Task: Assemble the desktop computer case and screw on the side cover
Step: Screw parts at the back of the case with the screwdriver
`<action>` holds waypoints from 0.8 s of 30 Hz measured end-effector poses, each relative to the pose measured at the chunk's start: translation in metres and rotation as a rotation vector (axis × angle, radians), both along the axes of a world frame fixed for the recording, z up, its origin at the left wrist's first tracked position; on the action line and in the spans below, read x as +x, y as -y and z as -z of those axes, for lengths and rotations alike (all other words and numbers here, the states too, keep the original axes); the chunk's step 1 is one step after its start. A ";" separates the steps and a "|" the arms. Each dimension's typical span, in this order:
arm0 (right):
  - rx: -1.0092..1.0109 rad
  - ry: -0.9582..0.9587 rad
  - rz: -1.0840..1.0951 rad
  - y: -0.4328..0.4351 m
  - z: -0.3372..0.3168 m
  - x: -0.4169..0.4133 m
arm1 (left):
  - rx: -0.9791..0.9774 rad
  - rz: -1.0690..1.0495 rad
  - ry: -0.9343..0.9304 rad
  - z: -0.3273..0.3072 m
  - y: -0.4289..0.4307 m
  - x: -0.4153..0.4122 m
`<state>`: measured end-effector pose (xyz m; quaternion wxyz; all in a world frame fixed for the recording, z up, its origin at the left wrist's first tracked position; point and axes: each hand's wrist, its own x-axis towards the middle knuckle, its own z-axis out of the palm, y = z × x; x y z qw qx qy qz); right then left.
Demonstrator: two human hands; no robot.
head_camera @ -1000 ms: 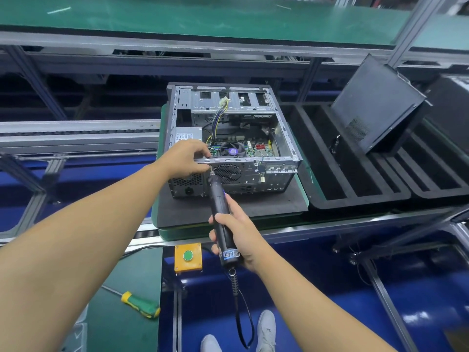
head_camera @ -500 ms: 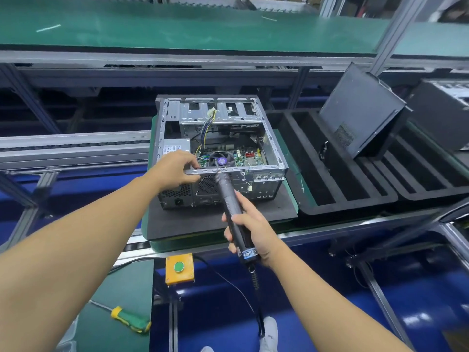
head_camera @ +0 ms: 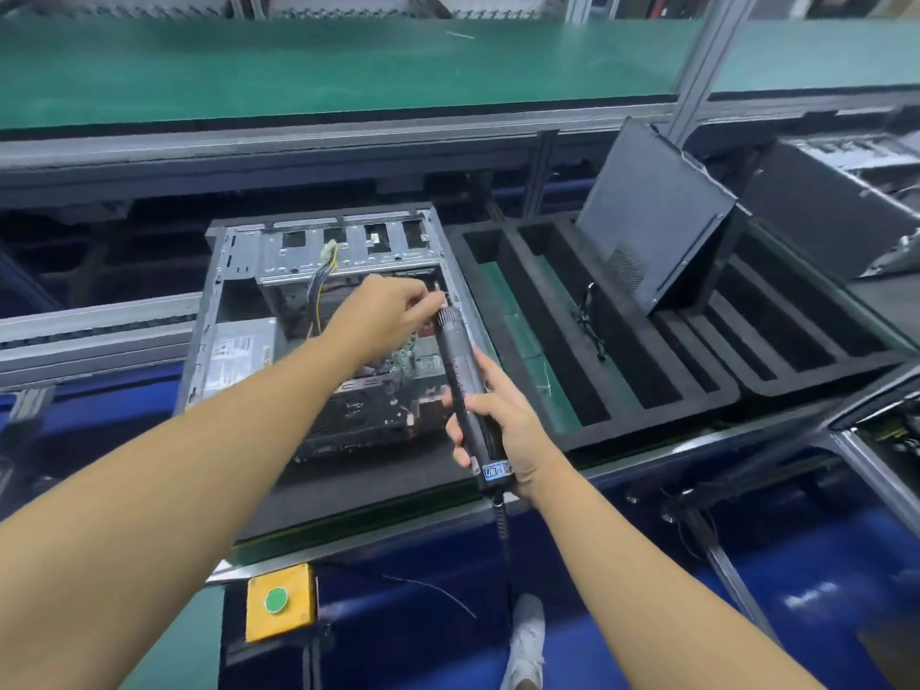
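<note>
The open grey metal computer case (head_camera: pixel 308 261) lies on a black foam pad (head_camera: pixel 378 485). The right hand (head_camera: pixel 503 430) has its grip clamped round a black electric screwdriver (head_camera: pixel 460 383), whose tip points toward 11 o'clock over the case's interior. The left hand (head_camera: pixel 393 311) meets that tip with its grip pinched together; on what, I cannot tell. At 2 o'clock from the case, the black side cover (head_camera: pixel 652 216) leans in a black foam tray (head_camera: pixel 707 390).

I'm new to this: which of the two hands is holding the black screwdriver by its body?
The right hand, wrapped around the screwdriver handle; the left hand only pinches at its tip.
</note>
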<state>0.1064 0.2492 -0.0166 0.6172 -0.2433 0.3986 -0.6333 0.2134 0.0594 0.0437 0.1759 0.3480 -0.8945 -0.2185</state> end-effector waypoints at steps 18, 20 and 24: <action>0.146 -0.202 0.021 0.030 0.049 -0.267 | 0.260 0.160 0.606 0.126 0.017 -0.254; 0.178 -0.210 0.036 0.030 0.057 -0.277 | 0.202 0.228 0.749 0.137 0.015 -0.262; 0.241 -0.237 0.060 0.028 0.077 -0.290 | 0.075 0.329 0.981 0.158 0.004 -0.273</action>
